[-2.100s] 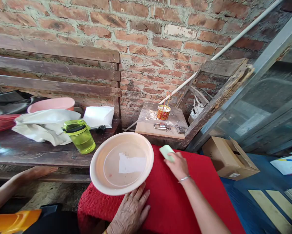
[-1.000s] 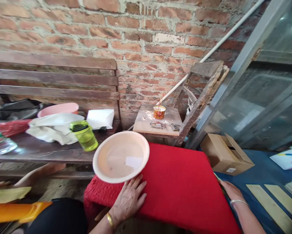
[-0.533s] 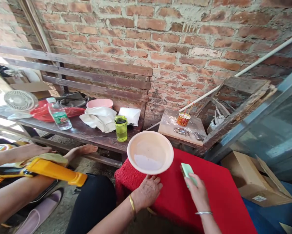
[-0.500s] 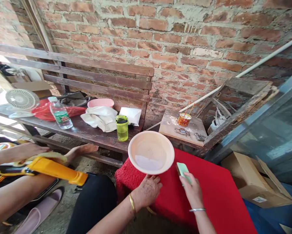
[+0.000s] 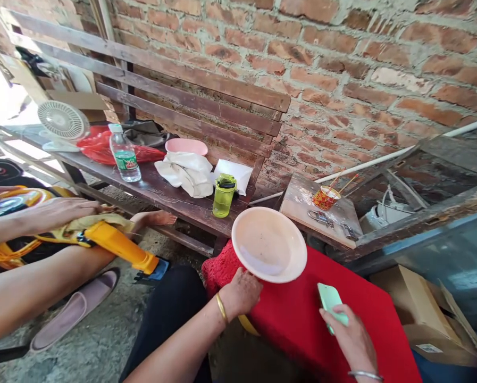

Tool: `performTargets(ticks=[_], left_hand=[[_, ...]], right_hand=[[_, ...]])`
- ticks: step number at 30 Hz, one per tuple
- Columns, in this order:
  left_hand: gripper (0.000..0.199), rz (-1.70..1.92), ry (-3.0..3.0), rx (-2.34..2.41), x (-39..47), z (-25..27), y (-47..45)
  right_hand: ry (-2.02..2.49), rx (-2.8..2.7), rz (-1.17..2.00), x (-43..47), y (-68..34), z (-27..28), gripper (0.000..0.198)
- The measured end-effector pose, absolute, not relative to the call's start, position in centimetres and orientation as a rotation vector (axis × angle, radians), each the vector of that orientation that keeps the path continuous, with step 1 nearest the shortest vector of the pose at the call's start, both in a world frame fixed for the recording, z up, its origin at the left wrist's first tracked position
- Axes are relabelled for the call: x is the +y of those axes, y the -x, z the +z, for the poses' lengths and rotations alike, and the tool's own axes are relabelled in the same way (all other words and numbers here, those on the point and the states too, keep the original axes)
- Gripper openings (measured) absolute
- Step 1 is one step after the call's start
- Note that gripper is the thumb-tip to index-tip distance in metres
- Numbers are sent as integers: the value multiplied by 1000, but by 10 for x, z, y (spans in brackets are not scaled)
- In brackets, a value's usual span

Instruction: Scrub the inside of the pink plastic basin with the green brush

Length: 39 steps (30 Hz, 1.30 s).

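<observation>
A pale pink basin [image 5: 268, 221] with clear liquid in it stands on a red cloth [image 5: 366, 314]. My left hand [image 5: 242, 291], with a gold bangle at the wrist, is at the basin's near left side, close against its wall. Its fingers are curled downward; their tips are hidden, so I cannot tell what they grip. To the right, my right hand [image 5: 353, 332], wearing a silver bangle, is closed on a flat mint-green phone [image 5: 331, 298] just above the cloth.
Behind is a wooden bench [image 5: 162, 189] bearing a green drink bottle [image 5: 223, 199], a water bottle [image 5: 125, 159], white cloth [image 5: 188, 173] and a fan [image 5: 63, 119]. Another person's hand [image 5: 58, 215] is at left. A small table [image 5: 302, 194] holds a cup [image 5: 326, 198] and padlocks. A cardboard box [image 5: 417, 303] sits right.
The view has turned and tilted, shifting the scene rightward. My left hand has come closer against the basin's near left side. My right hand still holds the mint-green phone.
</observation>
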<state>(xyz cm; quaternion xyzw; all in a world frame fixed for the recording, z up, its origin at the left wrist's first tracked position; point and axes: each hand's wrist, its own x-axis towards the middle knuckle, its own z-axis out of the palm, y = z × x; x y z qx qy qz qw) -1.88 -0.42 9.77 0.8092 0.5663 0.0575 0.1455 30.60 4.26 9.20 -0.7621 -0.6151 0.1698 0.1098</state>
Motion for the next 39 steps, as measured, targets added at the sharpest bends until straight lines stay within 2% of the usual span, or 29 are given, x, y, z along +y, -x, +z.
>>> performTargets(ticks=[7,9,14,17,23,26,30,33,39], left_hand=[[34,243,-2302,1579,3,100,22],[32,279,-2307,1605,2,96,21],[29,259,-2314,1632,-3,97,21],[31,167,-2315,1592,-5,105,19],[25,126,-2370,1540,-6,113,9],[26,134,-2358,1540,-6,109,9],[26,150,-2340,1556,-7,104,15],[28,110,-2334,1563,-7,104,19],[32,52,-2317,1627,-3,107,24]], right_hand=[[1689,-2205,471,-4,-205,67,34],[1777,-2224,407,1,-208,66,33],[2345,-1923,325,13,-268,86,42],[2330,-1893,325,9,-262,93,46],[2170,-2197,263,7,-204,82,37],[2359,-2084,215,11,-238,86,36],[2586,-1835,224,5,-298,101,47],[2476,-1916,226,-11,-285,103,46],[1905,-2387,158,-42,-178,91,21]])
